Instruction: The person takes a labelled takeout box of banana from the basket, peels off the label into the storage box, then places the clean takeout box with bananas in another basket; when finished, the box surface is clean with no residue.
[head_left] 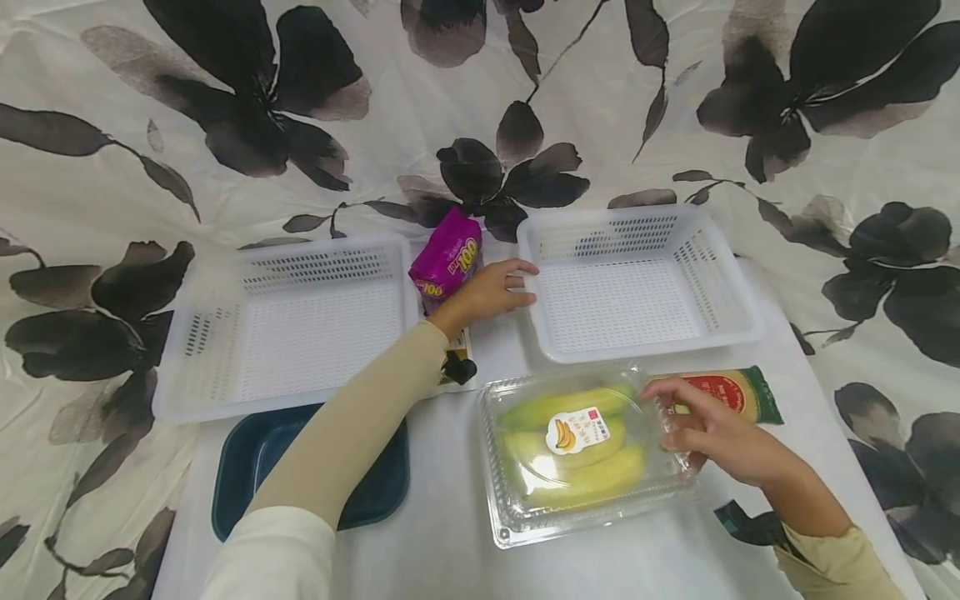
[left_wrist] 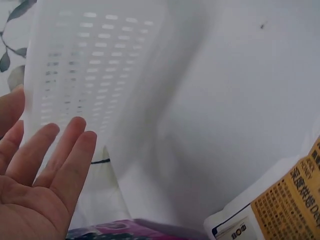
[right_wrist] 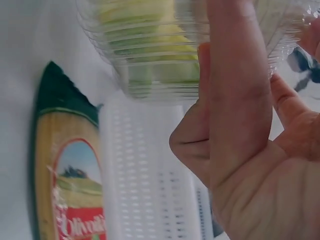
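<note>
The right hand [head_left: 716, 429] grips the right end of a clear box [head_left: 585, 514] of bananas [head_left: 581, 479], just nearside of the right-hand basket [head_left: 645, 346]. The left hand [head_left: 491, 287], loosely spread at that basket, holds nothing. The thin plastic probably flexes and slips; support both ends.

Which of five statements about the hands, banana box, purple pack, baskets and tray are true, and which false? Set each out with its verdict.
1. The right hand grips the clear banana box. True.
2. The left hand holds the purple pack. False: it holds nothing, its fingers being by the right white basket.
3. The purple pack lies inside the left white basket. False: it is beside that basket.
4. The left forearm passes over the dark tray. True.
5. The clear banana box has no sticker. False: a sticker is on top.
</note>
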